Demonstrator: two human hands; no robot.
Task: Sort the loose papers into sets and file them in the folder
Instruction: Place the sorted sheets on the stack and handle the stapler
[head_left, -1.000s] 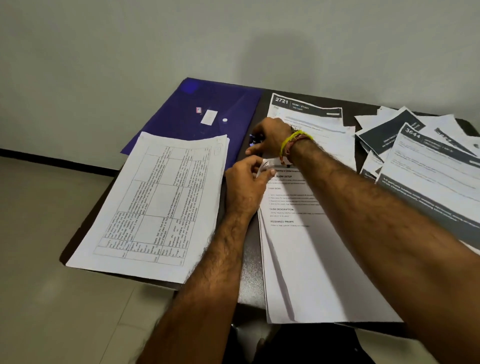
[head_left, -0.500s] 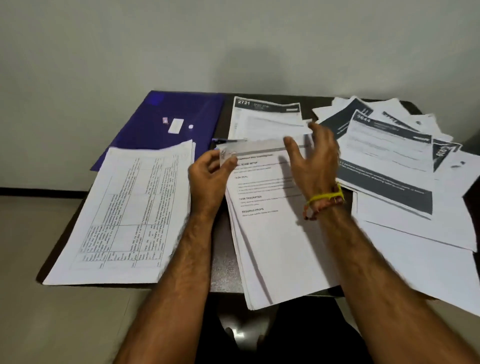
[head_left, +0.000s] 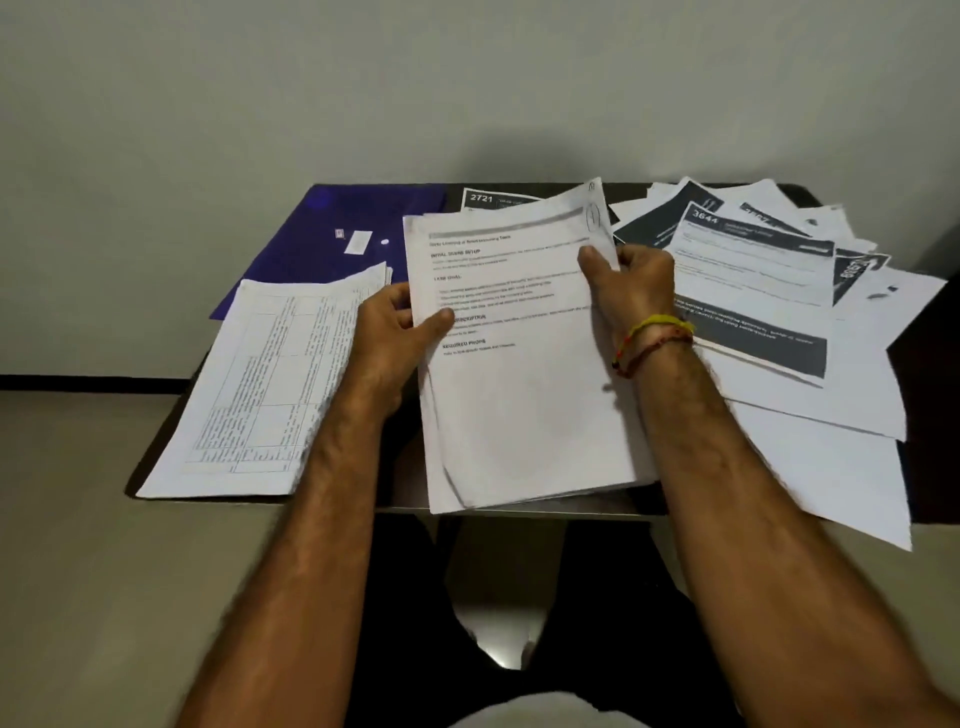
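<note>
On the dark tabletop (head_left: 171, 457), a stack of white table-printed sheets (head_left: 270, 384) lies left, its far edge overlapping the blue plastic folder (head_left: 317, 244) behind it. A thick set of white text pages (head_left: 519, 395) sits centre, between both hands. Scattered dark-banded loose papers (head_left: 753, 291) spread right.

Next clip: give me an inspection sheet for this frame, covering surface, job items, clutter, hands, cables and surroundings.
Surface: dark table, mostly covered with paper.
Job's things: blue folder lying flat at far left; table-printed stack beside it; text-page set held at centre.
Clutter: dark-banded sheets fanned untidily at right; sheet 2721 behind the held set.
Hands: left hand grips the set's left edge; right hand grips its right edge.
Cables: nothing seen.
Surroundings: plain wall, pale floor.
</note>
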